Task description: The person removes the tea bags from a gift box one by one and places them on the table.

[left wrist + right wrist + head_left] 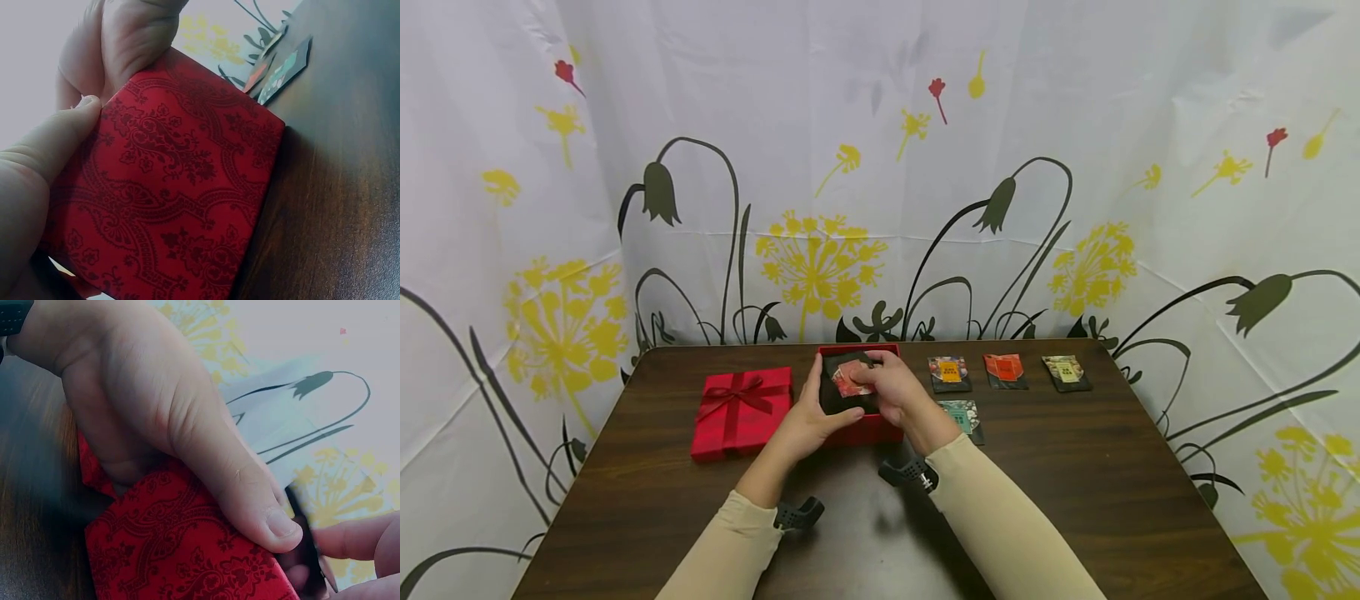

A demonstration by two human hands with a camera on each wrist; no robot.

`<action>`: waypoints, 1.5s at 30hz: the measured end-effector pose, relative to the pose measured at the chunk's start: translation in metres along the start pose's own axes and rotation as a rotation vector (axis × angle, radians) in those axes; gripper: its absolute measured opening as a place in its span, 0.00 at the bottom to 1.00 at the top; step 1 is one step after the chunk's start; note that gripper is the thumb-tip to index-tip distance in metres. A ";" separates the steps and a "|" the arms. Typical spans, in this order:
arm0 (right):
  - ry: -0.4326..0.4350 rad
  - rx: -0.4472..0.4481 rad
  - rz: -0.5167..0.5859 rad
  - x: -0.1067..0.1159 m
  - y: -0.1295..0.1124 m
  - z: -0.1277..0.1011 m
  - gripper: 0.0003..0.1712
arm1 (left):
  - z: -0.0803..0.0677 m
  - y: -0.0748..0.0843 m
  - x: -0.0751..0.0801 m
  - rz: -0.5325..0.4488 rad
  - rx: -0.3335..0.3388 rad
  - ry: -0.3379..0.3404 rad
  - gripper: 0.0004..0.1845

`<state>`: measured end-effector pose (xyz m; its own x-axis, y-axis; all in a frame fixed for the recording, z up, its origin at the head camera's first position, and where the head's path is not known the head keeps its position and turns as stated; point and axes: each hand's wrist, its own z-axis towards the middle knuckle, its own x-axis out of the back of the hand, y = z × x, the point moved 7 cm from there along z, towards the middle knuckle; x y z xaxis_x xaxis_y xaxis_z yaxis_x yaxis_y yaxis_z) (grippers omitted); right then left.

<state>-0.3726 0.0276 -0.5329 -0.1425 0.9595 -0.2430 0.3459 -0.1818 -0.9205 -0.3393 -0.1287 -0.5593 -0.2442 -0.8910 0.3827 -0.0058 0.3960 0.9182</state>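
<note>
A red patterned box (861, 432) stands open-topped near the back of the table. My left hand (811, 422) rests at its left front corner, the fingers fairly straight along the left side and the thumb spread over the front rim. In the left wrist view the thumb tip lies at the edge of the box's red wall (162, 181). My right hand (895, 390) pinches a black sachet (848, 379) with a red label over the box opening. From the right wrist its dark edge (306, 550) shows beside the right fingers (356, 540). The box's inside is mostly hidden.
The red lid (741, 417) with a ribbon bow lies left of the box. To the right lie sachets with yellow (950, 373), orange (1006, 371), pale green (1066, 372) and teal (964, 417) labels. A flower-print curtain (880, 167) hangs behind the table.
</note>
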 end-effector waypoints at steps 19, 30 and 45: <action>0.035 0.241 0.175 0.008 -0.010 -0.015 0.18 | 0.002 0.000 -0.002 0.012 -0.005 0.014 0.73; 0.072 0.294 0.187 0.024 -0.016 -0.040 0.21 | -0.002 -0.002 -0.001 0.032 -0.004 0.017 0.69; 0.152 0.277 0.142 0.088 -0.022 -0.072 0.19 | -0.006 -0.003 0.001 0.051 0.018 0.016 0.72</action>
<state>-0.3259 0.1317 -0.5117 0.0357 0.9378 -0.3454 0.0845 -0.3472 -0.9340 -0.3335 -0.1317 -0.5607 -0.2295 -0.8729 0.4306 -0.0116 0.4449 0.8955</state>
